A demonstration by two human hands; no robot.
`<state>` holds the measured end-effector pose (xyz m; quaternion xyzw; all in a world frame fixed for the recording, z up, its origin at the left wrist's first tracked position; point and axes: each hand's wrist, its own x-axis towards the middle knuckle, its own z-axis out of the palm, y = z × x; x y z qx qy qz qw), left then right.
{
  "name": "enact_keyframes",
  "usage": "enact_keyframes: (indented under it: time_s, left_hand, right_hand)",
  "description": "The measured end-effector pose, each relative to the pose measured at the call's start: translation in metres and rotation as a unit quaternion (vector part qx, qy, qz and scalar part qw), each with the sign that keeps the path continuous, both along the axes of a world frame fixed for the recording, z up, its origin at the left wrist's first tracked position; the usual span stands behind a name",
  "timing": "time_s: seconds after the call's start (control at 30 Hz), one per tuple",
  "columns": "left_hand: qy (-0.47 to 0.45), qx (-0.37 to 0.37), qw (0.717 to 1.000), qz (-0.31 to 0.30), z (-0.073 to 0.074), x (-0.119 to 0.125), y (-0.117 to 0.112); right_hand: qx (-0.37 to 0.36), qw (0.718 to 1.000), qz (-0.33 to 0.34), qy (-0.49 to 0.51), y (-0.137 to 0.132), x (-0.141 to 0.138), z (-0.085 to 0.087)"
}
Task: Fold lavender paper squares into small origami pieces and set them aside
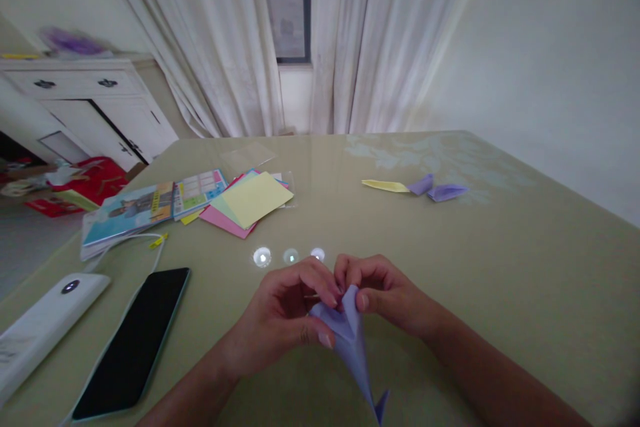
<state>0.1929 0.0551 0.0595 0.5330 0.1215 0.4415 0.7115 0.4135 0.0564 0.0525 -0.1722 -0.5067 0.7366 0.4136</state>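
Note:
Both my hands meet low in the middle of the view over a glossy beige table [500,260]. My left hand [285,317] and my right hand [385,293] are closed, pinching the top of a folded purple paper piece [353,347] whose narrow point runs down toward me. The thumbs and fingertips press on its upper folds.
A stack of yellow, pink and green paper squares [250,203] lies at the left, beside booklets [150,207]. A black phone [135,340] and a white power bank [40,327] with a cable sit at the near left. Folded yellow and purple pieces [425,187] lie at the far right.

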Motion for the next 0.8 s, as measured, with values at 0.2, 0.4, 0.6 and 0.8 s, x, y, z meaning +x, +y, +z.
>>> enact_keyframes:
  time_s: [0.2, 0.4, 0.6, 0.8]
  left_hand:
    - [0.011, -0.061, 0.995, -0.074, -0.001, -0.001, 0.002]
    - [0.029, -0.028, 0.994, -0.097, 0.001, -0.006, 0.001]
    - [0.096, 0.024, 0.993, -0.071, 0.008, -0.01, 0.004]
    - [0.106, 0.011, 0.994, -0.04, 0.004, -0.009, 0.003]
  right_hand:
    - [0.011, 1.0, -0.014, 0.004, 0.001, 0.0, 0.0]
    - [-0.003, 0.999, -0.032, 0.004, -0.001, 0.001, -0.001]
    - [-0.015, 0.999, -0.039, 0.019, -0.003, 0.002, 0.0]
    - [-0.017, 0.998, -0.048, 0.038, -0.004, 0.003, 0.002]
